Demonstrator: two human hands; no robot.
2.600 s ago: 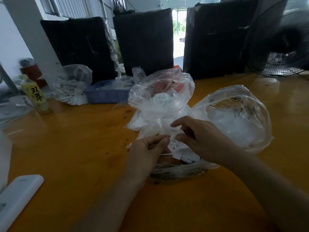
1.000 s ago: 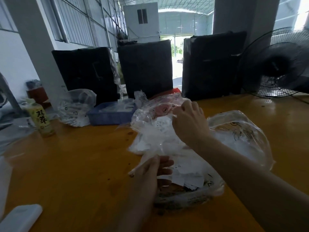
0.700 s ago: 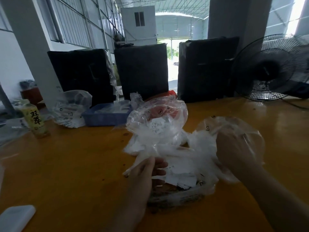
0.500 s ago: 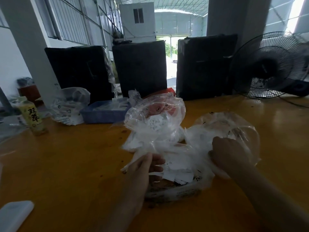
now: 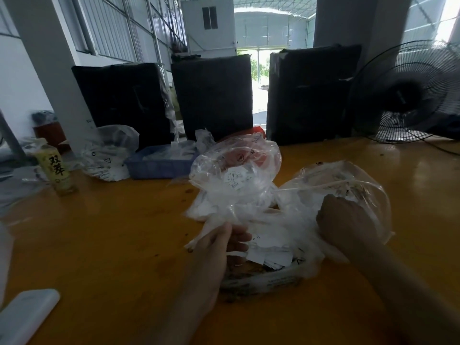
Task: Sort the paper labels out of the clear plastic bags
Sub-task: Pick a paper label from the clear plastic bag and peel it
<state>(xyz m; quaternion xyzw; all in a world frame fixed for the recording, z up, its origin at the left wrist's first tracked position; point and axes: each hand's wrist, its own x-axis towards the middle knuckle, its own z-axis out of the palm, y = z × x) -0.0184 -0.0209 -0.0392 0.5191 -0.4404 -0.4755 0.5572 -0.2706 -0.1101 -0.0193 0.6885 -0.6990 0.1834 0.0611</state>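
Three black bundles [image 5: 211, 95], fan [image 5: 405, 93] behind bags [image 5: 236, 178].

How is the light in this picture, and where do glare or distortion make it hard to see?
Head view: strong backlight from the doorway leaves both hands dark; glare shines on the table near the fan; wide-angle bending curves the pillars; the label print is unreadable.

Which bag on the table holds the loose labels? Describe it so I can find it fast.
On the orange table, find the cluster of clear bags at centre. The label bag is the lowest, nearest one, between the two hands. Unlike the puffed bags behind it, it lies open, with white paper labels piled inside.
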